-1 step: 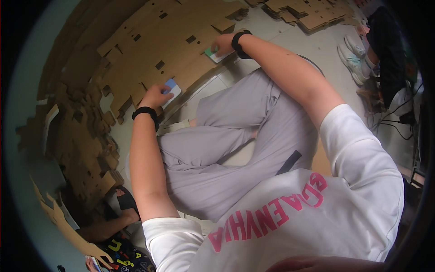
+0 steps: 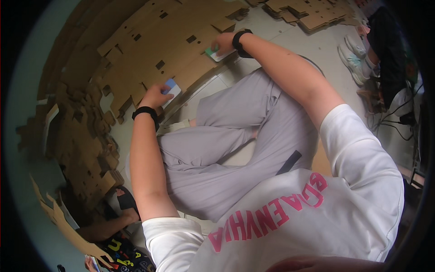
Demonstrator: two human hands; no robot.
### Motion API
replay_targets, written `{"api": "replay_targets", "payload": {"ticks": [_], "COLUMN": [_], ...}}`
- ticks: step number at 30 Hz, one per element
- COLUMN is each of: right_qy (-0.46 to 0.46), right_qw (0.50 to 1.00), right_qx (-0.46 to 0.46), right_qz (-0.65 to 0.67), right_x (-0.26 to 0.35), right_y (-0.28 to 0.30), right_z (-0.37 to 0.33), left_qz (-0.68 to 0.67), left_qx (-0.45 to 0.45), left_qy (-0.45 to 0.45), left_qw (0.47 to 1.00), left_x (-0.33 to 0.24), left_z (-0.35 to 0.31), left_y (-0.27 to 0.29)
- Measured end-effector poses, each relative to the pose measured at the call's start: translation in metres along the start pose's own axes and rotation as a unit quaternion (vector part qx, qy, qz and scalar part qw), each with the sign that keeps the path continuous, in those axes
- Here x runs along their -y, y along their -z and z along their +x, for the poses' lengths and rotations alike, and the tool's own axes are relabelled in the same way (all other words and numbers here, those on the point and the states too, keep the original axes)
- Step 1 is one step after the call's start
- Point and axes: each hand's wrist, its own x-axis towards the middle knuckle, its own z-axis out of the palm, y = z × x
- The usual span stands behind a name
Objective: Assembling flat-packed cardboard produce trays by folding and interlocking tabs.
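My left hand (image 2: 155, 96) is closed on a small flat blue-and-white card-like piece (image 2: 174, 92), with the thumb lying across it. Farther up and to the right, my right hand (image 2: 223, 44) grips a similar green-and-white piece (image 2: 211, 55); part of it is covered by the fingers. Both pieces are at the near edge of a large brown cardboard sheet (image 2: 140, 56) that has several small rectangular cut-outs. A black band circles each of my wrists.
Stacked cut cardboard (image 2: 81, 149) lies along the left, and more cardboard pieces (image 2: 308, 13) lie at the far right. Another person's shoes (image 2: 352, 61) and some black cables (image 2: 401, 120) are on the right. At lower left sits a person in a patterned black garment (image 2: 124, 254).
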Motion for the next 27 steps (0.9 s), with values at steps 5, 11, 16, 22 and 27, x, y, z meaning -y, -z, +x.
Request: {"api": "replay_targets", "payload": {"ticks": [5,11,16,22,27], "right_qy": [-0.031,-0.08,-0.078,-0.077,-0.074], "right_qw": [0.997,0.995,0.996,0.996,0.996], "right_qx": [-0.049,0.057,0.04,0.03,0.002], "right_qz": [0.046,0.031,-0.028,-0.044,-0.051], "right_x": [-0.013,-0.02,-0.015,-0.023,-0.022], "right_y": [0.018,0.026,0.012,0.008,0.007], "right_z": [-0.01,-0.021,-0.009,-0.002,-0.003], "left_qz": [0.022,0.066,0.133,0.122,0.022], "left_qx": [-0.071,-0.047,-0.062,-0.043,-0.042], "left_qy": [0.022,0.013,0.031,0.051,0.027], "left_qw": [0.997,0.997,0.989,0.99,0.998], "left_x": [0.007,0.004,-0.012,-0.015,0.015], "left_z": [-0.001,-0.004,-0.009,-0.009,-0.002], "left_y": [0.002,0.004,-0.005,0.003,0.011]}}
